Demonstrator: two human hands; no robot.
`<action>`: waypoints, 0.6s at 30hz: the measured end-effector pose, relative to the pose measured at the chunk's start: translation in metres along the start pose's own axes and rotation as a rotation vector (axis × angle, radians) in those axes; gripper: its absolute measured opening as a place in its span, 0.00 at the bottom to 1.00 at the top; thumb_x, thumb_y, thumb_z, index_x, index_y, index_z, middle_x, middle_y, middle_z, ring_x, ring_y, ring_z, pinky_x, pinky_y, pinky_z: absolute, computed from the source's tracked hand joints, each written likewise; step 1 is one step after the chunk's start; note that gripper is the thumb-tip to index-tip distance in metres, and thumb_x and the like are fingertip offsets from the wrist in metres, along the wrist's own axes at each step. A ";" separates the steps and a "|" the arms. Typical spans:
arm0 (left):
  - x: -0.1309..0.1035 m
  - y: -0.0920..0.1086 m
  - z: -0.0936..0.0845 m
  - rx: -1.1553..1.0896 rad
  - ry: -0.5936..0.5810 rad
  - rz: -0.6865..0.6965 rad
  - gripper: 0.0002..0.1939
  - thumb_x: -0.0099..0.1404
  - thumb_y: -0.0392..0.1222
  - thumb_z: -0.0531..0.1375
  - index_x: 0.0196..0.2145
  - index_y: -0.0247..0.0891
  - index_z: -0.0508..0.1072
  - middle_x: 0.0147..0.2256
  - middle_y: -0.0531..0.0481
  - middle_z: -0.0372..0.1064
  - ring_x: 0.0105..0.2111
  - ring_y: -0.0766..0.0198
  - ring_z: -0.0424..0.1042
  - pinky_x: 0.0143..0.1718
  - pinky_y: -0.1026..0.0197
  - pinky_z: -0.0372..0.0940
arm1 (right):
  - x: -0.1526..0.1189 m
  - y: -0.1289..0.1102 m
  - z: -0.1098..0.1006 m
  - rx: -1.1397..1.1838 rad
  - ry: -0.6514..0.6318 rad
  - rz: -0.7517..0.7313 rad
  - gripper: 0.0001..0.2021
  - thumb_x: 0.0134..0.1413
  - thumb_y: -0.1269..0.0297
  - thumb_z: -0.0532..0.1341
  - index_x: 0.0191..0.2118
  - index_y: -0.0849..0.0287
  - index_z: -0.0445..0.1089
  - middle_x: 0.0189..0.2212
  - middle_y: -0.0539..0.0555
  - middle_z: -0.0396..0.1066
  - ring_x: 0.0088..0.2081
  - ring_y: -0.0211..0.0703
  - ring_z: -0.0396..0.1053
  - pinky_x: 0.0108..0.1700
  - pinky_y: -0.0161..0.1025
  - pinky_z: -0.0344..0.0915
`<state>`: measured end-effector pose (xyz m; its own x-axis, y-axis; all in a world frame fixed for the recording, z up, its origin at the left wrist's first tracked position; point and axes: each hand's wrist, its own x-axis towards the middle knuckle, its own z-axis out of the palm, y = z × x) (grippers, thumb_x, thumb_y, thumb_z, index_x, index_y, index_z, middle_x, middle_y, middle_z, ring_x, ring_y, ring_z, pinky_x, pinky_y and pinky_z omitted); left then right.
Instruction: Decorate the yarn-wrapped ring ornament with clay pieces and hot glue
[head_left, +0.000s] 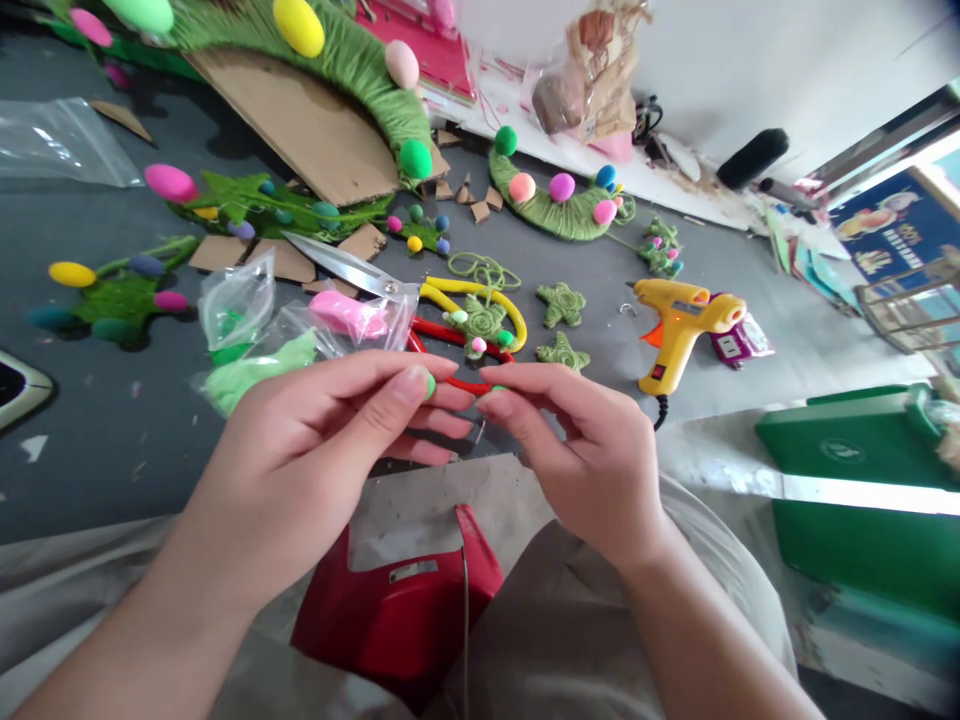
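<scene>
My left hand (330, 440) pinches a small lump of bright green soft clay (430, 385) between thumb and forefinger, its other fingers loosely stretched. Close beside it, my right hand (581, 450) pinches another bit of green clay (497, 389), mostly covered by the fingertips. Just beyond the hands lies a yarn-wrapped star (484, 318) with small coloured balls on it. Scissors (360, 275) with yellow and red handles rest under and around that star. Plastic bags of light green clay (262, 370) and pink clay (349, 313) sit beyond my left hand.
Two plain green yarn stars (561, 304) lie near a yellow glue gun (671, 325) with its switch lit. Yarn-wrapped crescents (555, 205) with coloured balls and cardboard pieces (300, 130) are farther back. A red stool (397, 610) is below; green bins (847, 440) stand at right.
</scene>
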<state>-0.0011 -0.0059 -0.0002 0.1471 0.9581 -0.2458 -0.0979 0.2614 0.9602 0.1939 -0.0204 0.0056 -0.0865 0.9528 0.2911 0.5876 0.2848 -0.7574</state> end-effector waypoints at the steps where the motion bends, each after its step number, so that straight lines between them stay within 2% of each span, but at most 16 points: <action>1: 0.001 -0.001 -0.001 0.003 -0.009 0.017 0.08 0.67 0.52 0.71 0.40 0.48 0.86 0.35 0.53 0.85 0.31 0.61 0.84 0.32 0.68 0.81 | 0.000 0.000 0.000 -0.020 0.021 -0.015 0.03 0.64 0.68 0.69 0.43 0.56 0.80 0.35 0.47 0.83 0.35 0.36 0.80 0.41 0.33 0.78; 4: 0.002 -0.001 -0.002 0.048 -0.018 0.068 0.07 0.60 0.46 0.76 0.35 0.48 0.85 0.28 0.58 0.82 0.26 0.68 0.81 0.27 0.77 0.76 | 0.000 0.000 0.001 -0.040 0.049 -0.055 0.04 0.61 0.70 0.71 0.41 0.56 0.80 0.36 0.47 0.83 0.36 0.35 0.79 0.41 0.32 0.78; 8: 0.000 0.000 -0.003 0.112 0.023 0.102 0.08 0.59 0.43 0.77 0.37 0.49 0.86 0.33 0.59 0.84 0.31 0.68 0.83 0.31 0.80 0.75 | -0.001 0.002 0.002 0.000 0.033 -0.048 0.06 0.64 0.71 0.68 0.45 0.55 0.80 0.41 0.48 0.85 0.39 0.37 0.82 0.46 0.35 0.79; 14: -0.001 -0.006 -0.007 0.087 -0.031 0.058 0.11 0.66 0.47 0.72 0.46 0.49 0.85 0.43 0.53 0.85 0.38 0.63 0.86 0.42 0.72 0.79 | -0.001 0.003 0.002 0.054 0.007 0.000 0.11 0.69 0.70 0.63 0.52 0.56 0.80 0.45 0.50 0.85 0.45 0.41 0.84 0.50 0.38 0.80; 18: -0.002 -0.005 -0.006 0.013 -0.025 0.032 0.10 0.70 0.51 0.69 0.46 0.48 0.85 0.44 0.51 0.85 0.38 0.60 0.86 0.43 0.67 0.81 | -0.001 0.001 0.001 0.024 -0.003 0.014 0.11 0.69 0.69 0.63 0.53 0.56 0.80 0.45 0.50 0.85 0.44 0.39 0.84 0.49 0.35 0.79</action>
<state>-0.0067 -0.0086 -0.0050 0.1689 0.9626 -0.2117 -0.0906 0.2290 0.9692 0.1937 -0.0204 0.0038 -0.0804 0.9570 0.2787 0.5692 0.2736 -0.7754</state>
